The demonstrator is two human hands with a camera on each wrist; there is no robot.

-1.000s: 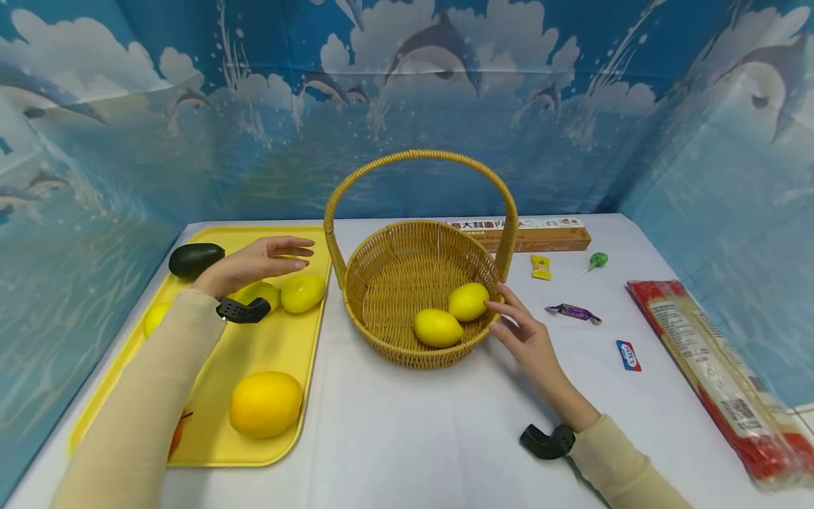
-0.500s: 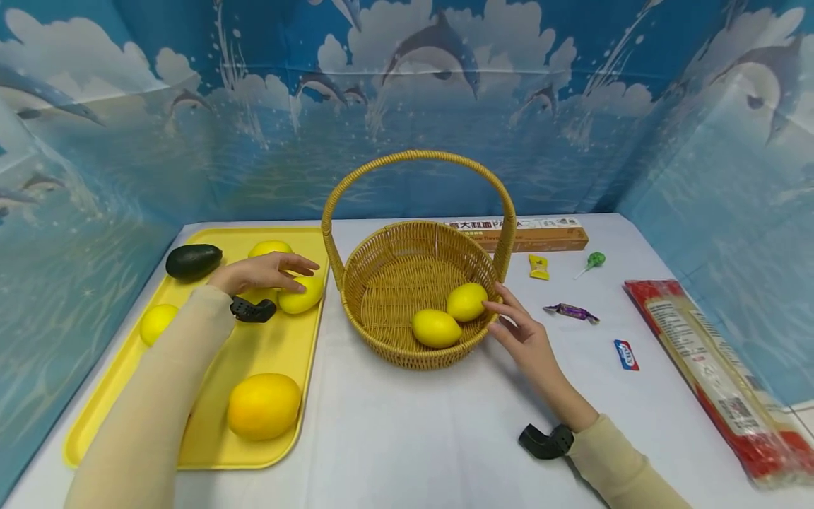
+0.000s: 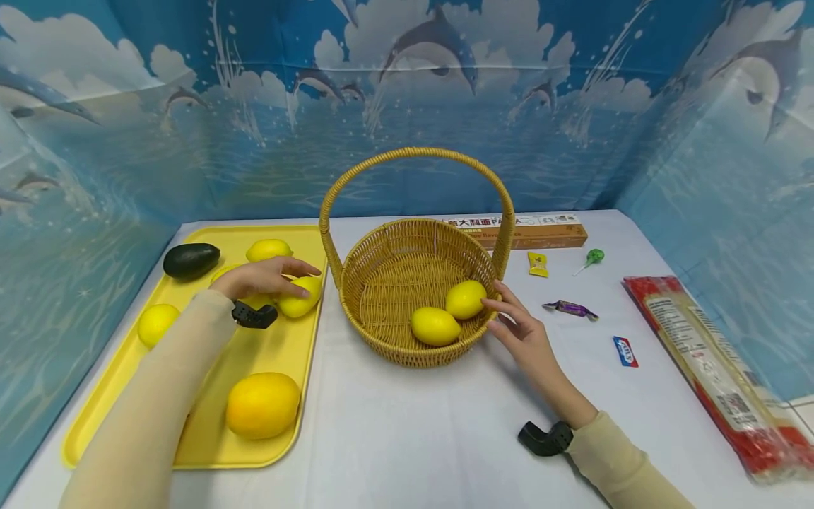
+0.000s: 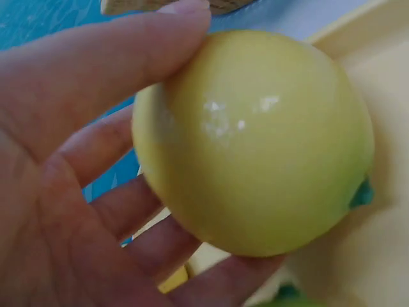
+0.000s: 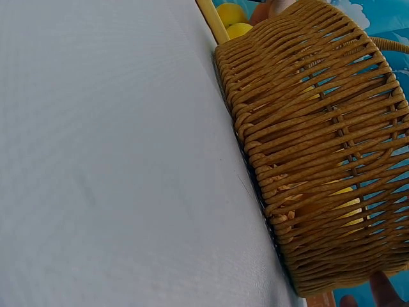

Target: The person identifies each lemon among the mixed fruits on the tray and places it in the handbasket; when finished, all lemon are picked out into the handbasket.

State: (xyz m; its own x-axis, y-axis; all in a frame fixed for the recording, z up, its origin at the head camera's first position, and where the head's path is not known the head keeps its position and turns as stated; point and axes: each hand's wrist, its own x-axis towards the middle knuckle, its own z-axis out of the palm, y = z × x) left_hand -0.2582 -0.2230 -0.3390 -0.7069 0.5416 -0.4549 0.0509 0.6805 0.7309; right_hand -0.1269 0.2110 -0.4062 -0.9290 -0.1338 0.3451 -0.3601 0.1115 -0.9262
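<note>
My left hand (image 3: 263, 277) is over the yellow tray, with thumb and fingers curled round a yellow lemon (image 3: 301, 297). In the left wrist view, this lemon (image 4: 255, 147) shows a small green stem nub, the thumb on top and fingers behind and below. My right hand (image 3: 524, 336) grips the right rim of a wicker basket (image 3: 391, 283), fingers over the edge. Inside the basket lie two lemons, one lemon (image 3: 435, 326) in front and another lemon (image 3: 466, 300) beside the right fingertips. The right wrist view shows the basket's woven side (image 5: 319, 141) and a bit of fingertip.
On the tray (image 3: 254, 452) are an avocado (image 3: 191, 261), a large yellow fruit (image 3: 263, 405), a lemon (image 3: 269, 249) and a yellow fruit (image 3: 157, 324). To the right lie a pasta box (image 3: 547, 237), wrapped candies (image 3: 571, 309), a green lollipop (image 3: 594, 256) and a red-ended packet (image 3: 706, 360).
My left hand has come down and slightly right from above the tray onto the lemon and taken hold of it. The right hand has stayed on the basket rim.
</note>
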